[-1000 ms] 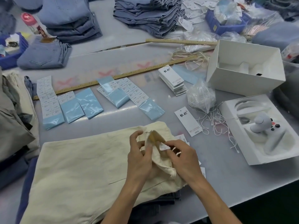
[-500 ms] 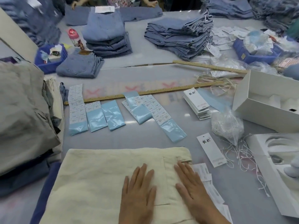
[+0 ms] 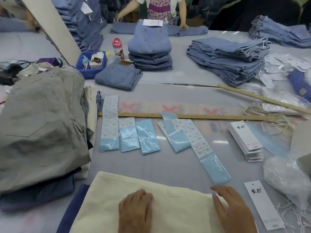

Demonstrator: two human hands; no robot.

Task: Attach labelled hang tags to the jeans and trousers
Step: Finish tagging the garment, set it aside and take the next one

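Cream trousers (image 3: 104, 195) lie folded flat at the near edge of the table. My left hand (image 3: 135, 209) rests on them with its fingers curled under at the knuckles. My right hand (image 3: 230, 207) lies flat on their right end, fingers straight. A white hang tag (image 3: 262, 204) with black characters lies just right of my right hand. A stack of the same hang tags (image 3: 246, 140) sits further back on the right. Blue label strips (image 3: 146, 137) with white size stickers are spread across the middle.
A pile of grey and dark trousers (image 3: 40, 125) stands at the left. Folded jeans stacks (image 3: 149, 51) fill the far side, where another person (image 3: 159, 9) works. Two wooden rulers (image 3: 193, 116), a blue bin (image 3: 90, 64), a pink bottle (image 3: 117, 47), and a bag of strings (image 3: 286, 180) lie around.
My hands let go of the trouser waistband and tag, and now lie on the flattened cream trousers. The view has tilted up toward the far side of the table.
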